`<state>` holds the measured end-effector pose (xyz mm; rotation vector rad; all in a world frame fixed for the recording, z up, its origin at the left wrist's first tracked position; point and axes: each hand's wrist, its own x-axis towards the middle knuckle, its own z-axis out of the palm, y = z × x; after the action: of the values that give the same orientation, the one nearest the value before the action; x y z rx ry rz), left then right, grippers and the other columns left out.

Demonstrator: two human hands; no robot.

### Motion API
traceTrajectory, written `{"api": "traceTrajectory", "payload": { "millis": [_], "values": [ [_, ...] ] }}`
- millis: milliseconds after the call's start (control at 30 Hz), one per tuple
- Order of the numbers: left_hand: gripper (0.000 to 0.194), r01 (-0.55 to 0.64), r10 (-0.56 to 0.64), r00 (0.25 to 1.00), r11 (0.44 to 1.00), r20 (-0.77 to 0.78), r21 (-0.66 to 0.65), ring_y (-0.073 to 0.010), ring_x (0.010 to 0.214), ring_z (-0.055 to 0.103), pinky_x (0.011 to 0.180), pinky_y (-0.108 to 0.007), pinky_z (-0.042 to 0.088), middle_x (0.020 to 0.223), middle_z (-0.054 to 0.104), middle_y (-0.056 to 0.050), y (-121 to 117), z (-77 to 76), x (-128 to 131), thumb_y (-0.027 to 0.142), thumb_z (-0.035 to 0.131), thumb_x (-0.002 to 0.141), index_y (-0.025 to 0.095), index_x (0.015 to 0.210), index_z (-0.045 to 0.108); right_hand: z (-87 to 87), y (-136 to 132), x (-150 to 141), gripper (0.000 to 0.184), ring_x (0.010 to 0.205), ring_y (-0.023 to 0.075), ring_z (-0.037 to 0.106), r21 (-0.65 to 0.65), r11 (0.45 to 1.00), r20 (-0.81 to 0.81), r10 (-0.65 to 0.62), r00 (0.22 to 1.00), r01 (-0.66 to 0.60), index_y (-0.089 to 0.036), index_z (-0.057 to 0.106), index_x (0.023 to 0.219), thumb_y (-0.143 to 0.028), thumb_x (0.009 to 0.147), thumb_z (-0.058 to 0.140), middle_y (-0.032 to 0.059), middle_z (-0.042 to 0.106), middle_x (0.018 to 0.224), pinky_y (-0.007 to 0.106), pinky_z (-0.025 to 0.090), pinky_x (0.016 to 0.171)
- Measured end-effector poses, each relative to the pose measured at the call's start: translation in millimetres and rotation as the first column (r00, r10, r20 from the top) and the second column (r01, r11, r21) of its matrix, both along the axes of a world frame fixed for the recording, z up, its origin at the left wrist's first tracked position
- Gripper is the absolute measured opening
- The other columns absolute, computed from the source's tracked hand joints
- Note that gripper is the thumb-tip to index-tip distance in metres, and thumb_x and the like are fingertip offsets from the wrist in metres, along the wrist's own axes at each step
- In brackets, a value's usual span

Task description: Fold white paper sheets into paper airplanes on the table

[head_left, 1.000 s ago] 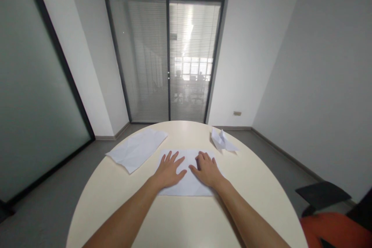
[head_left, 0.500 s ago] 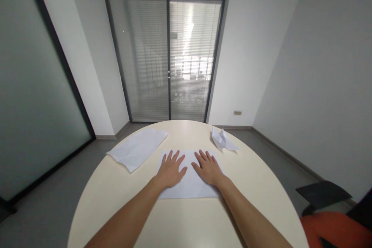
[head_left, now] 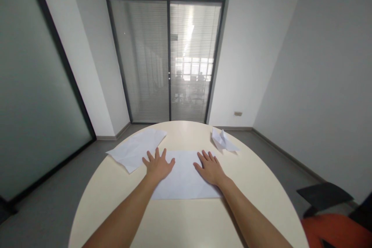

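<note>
A white sheet of paper [head_left: 184,182] lies flat on the table in front of me. My left hand [head_left: 158,166] is over its left edge, fingers spread wide and holding nothing; whether it presses on the paper I cannot tell. On the sheet's right side rests my right hand [head_left: 210,168], palm down with the fingers stretched out. Just beyond my left fingertips is a second, creased sheet of paper [head_left: 136,147]. Past my right hand sits a folded piece of white paper [head_left: 223,140] with raised points.
The round cream table [head_left: 186,221] carries all the paper. An orange chair [head_left: 334,228] with a black armrest [head_left: 324,194] stands at the lower right. Beyond the table are glass doors [head_left: 168,62] with blinds and a wall socket [head_left: 238,114].
My left hand has slid left from the sheet's middle to its left edge, fingers spreading wider. My right hand has shifted slightly right, its fingers straighter. The other papers stay put.
</note>
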<state>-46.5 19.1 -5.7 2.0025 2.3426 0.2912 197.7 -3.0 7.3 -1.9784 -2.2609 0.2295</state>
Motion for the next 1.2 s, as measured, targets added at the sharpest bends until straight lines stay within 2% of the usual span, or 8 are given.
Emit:
{"api": "traceTrajectory", "payload": {
  "millis": [233, 433, 533, 667, 800, 900, 1000, 1200],
  "values": [
    [0.081, -0.065, 0.065, 0.998, 0.997, 0.006, -0.034, -0.0558, 0.144, 0.010, 0.108, -0.074, 0.011, 0.163, 0.023, -0.011, 7, 1.2, -8, 0.075, 0.033, 0.084, 0.030, 0.152, 0.035, -1.7, 2, 2, 0.073, 0.150, 0.0355, 0.012, 0.011, 1.000, 0.006, 0.009, 1.000, -0.009, -0.020, 0.029, 0.156, -0.063, 0.096, 0.029, 0.0086, 0.020, 0.164, 0.048, 0.011, 0.118],
    [0.081, -0.008, 0.008, 1.000, 0.996, -0.002, 0.089, -0.0535, 0.145, 0.009, 0.110, -0.068, 0.019, 0.163, 0.020, -0.016, -2, 6.1, 1, 0.065, 0.041, 0.087, 0.020, 0.154, 0.030, -1.5, 2, 0, 0.074, 0.150, 0.0356, 0.013, 0.028, 1.000, -0.008, 0.011, 1.000, -0.010, -0.021, 0.031, 0.155, -0.064, 0.095, 0.033, 0.0087, 0.021, 0.164, 0.049, 0.011, 0.118],
    [0.073, 0.151, -0.149, 0.989, 0.972, -0.024, 0.180, -0.0460, 0.148, 0.008, 0.116, -0.058, 0.016, 0.164, 0.016, -0.015, -12, 12.3, 14, 0.056, 0.039, 0.092, 0.018, 0.154, 0.030, -1.5, 2, -1, 0.074, 0.150, 0.0352, 0.013, 0.036, 0.999, -0.012, 0.010, 1.000, -0.009, -0.021, 0.031, 0.155, -0.063, 0.094, 0.035, 0.0089, 0.022, 0.164, 0.049, 0.011, 0.118],
    [0.069, 0.455, -0.456, 0.890, 0.883, -0.021, 0.118, -0.0380, 0.150, 0.011, 0.120, -0.052, 0.015, 0.164, 0.021, -0.009, -25, 10.5, 30, 0.054, 0.041, 0.094, 0.023, 0.154, 0.031, 4.8, -1, -3, 0.069, 0.149, 0.0369, 0.018, 0.069, 0.998, -0.012, 0.009, 1.000, -0.008, -0.019, 0.037, 0.152, -0.057, 0.095, 0.039, 0.0112, 0.027, 0.162, 0.052, 0.014, 0.118],
    [0.061, 0.523, -0.524, 0.852, 0.852, 0.008, 0.033, -0.0353, 0.149, 0.018, 0.120, -0.054, 0.017, 0.162, 0.027, -0.008, -27, 0.9, 36, 0.053, 0.034, 0.097, 0.028, 0.153, 0.034, 14.6, -10, -13, 0.052, 0.147, 0.0299, 0.027, 0.146, 0.978, -0.050, 0.161, 0.986, -0.152, -0.018, 0.050, 0.144, -0.039, 0.098, 0.036, 0.0111, 0.036, 0.158, 0.048, 0.019, 0.118],
    [0.058, 0.548, -0.548, 0.836, 0.836, -0.003, 0.039, -0.0323, 0.150, 0.018, 0.120, -0.054, 0.017, 0.162, 0.027, -0.007, -24, -2.4, 35, 0.048, 0.033, 0.098, 0.027, 0.152, 0.035, 14.2, -14, -23, 0.055, 0.148, 0.0267, 0.026, 0.104, 0.942, -0.128, 0.331, 0.935, -0.319, -0.022, 0.042, 0.150, -0.045, 0.101, 0.031, 0.0083, 0.034, 0.159, 0.046, 0.020, 0.119],
    [0.057, 0.551, -0.551, 0.835, 0.834, -0.001, 0.031, -0.0306, 0.150, 0.018, 0.121, -0.053, 0.016, 0.162, 0.026, -0.005, -23, -1.5, 34, 0.045, 0.032, 0.099, 0.026, 0.153, 0.035, 8.0, -12, -25, 0.061, 0.150, 0.0271, 0.020, 0.034, 0.953, -0.141, 0.301, 0.943, -0.300, -0.022, 0.032, 0.154, -0.051, 0.101, 0.025, 0.0072, 0.028, 0.162, 0.047, 0.015, 0.120],
    [0.060, 0.531, -0.531, 0.847, 0.847, 0.024, 0.015, -0.0341, 0.150, 0.015, 0.120, -0.056, 0.014, 0.163, 0.024, -0.004, -24, 1.6, 33, 0.053, 0.033, 0.098, 0.030, 0.153, 0.033, 1.6, 2, -8, 0.067, 0.151, 0.0320, 0.014, 0.009, 0.998, -0.055, 0.059, 0.997, -0.059, -0.021, 0.030, 0.155, -0.057, 0.099, 0.029, 0.0075, 0.021, 0.164, 0.049, 0.012, 0.120]
  ]
}}
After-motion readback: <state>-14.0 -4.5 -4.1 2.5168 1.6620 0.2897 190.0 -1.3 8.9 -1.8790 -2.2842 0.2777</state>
